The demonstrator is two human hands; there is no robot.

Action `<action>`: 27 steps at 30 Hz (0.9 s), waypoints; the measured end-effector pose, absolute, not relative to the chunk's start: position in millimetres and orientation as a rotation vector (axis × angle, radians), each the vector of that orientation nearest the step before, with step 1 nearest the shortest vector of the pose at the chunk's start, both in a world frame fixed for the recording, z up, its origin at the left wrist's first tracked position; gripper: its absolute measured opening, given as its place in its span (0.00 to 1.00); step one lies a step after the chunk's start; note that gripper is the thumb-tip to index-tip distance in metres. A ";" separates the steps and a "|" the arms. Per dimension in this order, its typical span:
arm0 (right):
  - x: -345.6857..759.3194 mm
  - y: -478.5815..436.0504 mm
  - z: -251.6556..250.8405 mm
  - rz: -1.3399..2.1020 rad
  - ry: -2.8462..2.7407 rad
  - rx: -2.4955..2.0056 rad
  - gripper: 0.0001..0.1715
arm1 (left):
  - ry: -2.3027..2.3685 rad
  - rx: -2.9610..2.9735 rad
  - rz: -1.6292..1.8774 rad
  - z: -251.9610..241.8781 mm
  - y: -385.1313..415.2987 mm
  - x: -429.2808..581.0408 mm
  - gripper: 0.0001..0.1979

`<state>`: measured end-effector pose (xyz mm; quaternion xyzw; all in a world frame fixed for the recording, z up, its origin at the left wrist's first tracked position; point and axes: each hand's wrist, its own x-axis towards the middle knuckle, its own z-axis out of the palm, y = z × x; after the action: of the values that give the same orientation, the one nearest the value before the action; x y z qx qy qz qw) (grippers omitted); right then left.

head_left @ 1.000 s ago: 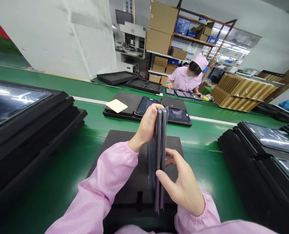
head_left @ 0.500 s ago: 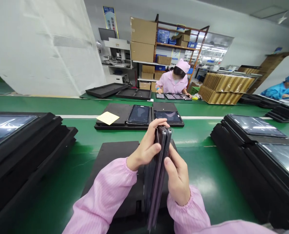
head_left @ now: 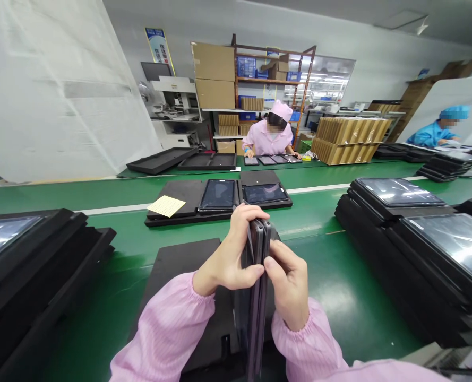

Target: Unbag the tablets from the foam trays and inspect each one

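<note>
Two thin dark tablets stand on edge, pressed face to face, seen from their narrow sides. My left hand grips them from the left, fingers over the top corner and thumb against the edge. From the right, my right hand clasps the same pair, its thumb on the near edge. Below them lies a black foam tray, partly hidden by my arms. Beyond my hands, another black foam tray carries two tablets and a yellow sheet.
Stacked black trays with tablets rise at the left and right of the green table. Across it, a person in pink handles tablets. Another person in blue is at far right. Cardboard dividers stand at the back.
The view has turned slightly to the right, shifting the background left. Both hands still hold the two tablets, and my left thumb sits closer to my right thumb.
</note>
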<state>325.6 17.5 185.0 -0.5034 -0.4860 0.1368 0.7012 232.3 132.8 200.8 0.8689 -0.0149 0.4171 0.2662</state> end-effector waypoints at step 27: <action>313.6 4.3 189.8 0.215 -1.128 -1.308 0.18 | 0.256 1.840 1.525 174.9 120.1 256.7 0.30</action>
<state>313.6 4.3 189.8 -0.5745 -0.4953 0.0946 0.6447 256.7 120.1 174.9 0.7139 0.0992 0.5919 0.3607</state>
